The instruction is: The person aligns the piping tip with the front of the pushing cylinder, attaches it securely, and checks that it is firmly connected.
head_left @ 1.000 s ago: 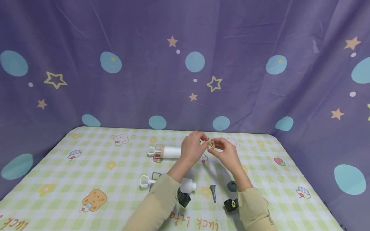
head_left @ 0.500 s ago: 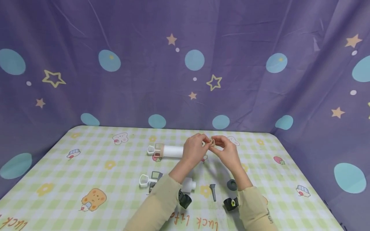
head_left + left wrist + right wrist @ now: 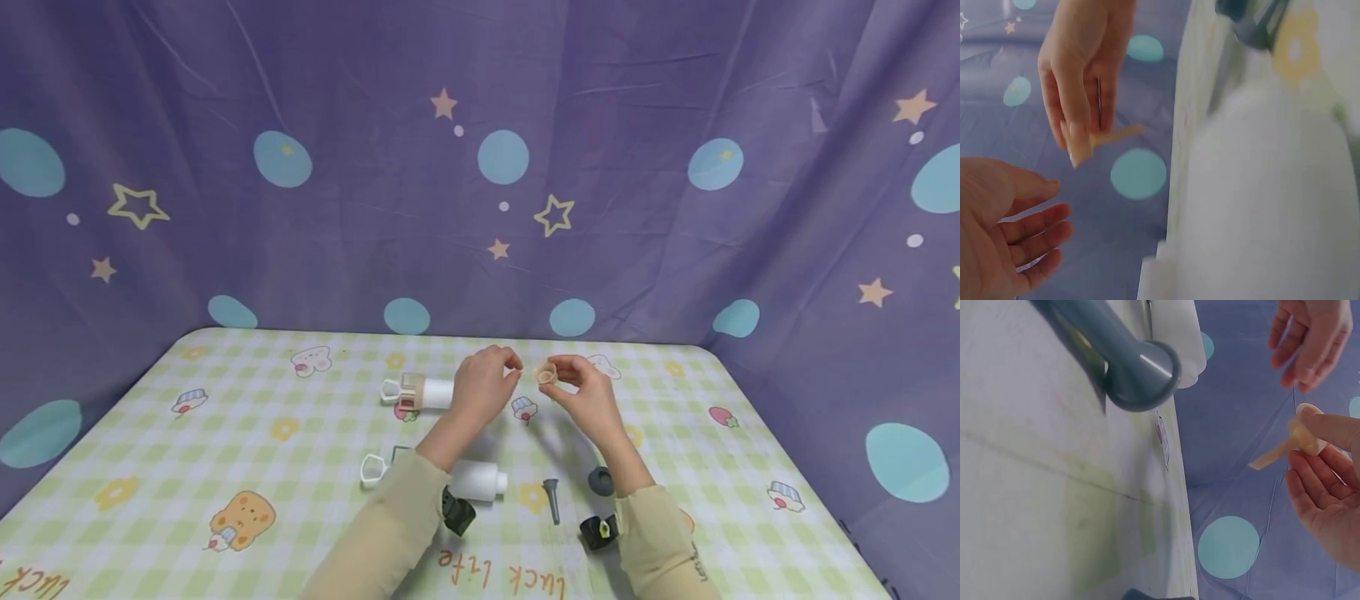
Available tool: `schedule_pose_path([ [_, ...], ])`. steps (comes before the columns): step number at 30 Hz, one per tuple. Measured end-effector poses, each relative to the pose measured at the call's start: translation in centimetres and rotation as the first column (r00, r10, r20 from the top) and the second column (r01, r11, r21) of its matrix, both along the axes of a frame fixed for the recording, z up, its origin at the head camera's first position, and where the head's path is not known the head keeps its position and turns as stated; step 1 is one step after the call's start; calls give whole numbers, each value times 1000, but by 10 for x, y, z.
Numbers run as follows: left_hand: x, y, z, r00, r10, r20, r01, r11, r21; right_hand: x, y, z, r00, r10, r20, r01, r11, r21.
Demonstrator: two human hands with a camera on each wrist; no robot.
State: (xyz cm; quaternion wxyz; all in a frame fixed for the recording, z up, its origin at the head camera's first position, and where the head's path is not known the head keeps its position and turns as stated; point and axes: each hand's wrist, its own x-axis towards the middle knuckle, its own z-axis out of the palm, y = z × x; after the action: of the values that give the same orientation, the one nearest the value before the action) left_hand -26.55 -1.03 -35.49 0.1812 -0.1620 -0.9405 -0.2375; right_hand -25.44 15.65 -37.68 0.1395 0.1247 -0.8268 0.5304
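Observation:
My right hand pinches a small beige cup-like piece between thumb and fingers, raised above the far part of the table. In the right wrist view, a thin flat stem sticks out from this round-headed beige piece. My left hand hovers just to its left, holding nothing; the left wrist view shows its fingers loosely bent and apart from the piece. Behind the left hand lies a white cylinder with a beige collar and a clear-white loop end. Its right end is hidden.
Nearer lies a second white cylinder with a white loop, partly covered by the left sleeve. A grey peg with a flared head and a dark grey round piece lie to its right. A purple curtain hangs behind the table.
My left hand has let go of the beige piece and moved left, away from it. The right hand keeps holding the piece, now turned with its round opening showing.

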Motion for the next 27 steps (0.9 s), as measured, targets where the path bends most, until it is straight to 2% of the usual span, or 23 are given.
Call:
schedule_pose_path([
  [4,-4,-17,-1,997,-10,71,17,996,-88,-1,-2,-1,1000,2,26,-3,1000,8],
  [6,-7,-25,-3,993,-15,113,31,990,-141,-5,-1,-7,1000,5,21,-5,1000,21],
  [7,-8,-29,-4,991,-16,136,39,985,-167,-8,0,-10,1000,6,21,-6,1000,26],
  [14,-12,-48,-14,968,26,250,60,943,-328,-9,-2,-11,1000,19,17,-20,998,62],
  [19,-13,-53,-18,955,37,295,71,934,-349,-11,-4,-11,999,37,29,-39,995,88],
  [27,-17,-54,-24,956,35,291,69,938,-340,-12,-9,-10,998,33,49,-39,992,120],
])
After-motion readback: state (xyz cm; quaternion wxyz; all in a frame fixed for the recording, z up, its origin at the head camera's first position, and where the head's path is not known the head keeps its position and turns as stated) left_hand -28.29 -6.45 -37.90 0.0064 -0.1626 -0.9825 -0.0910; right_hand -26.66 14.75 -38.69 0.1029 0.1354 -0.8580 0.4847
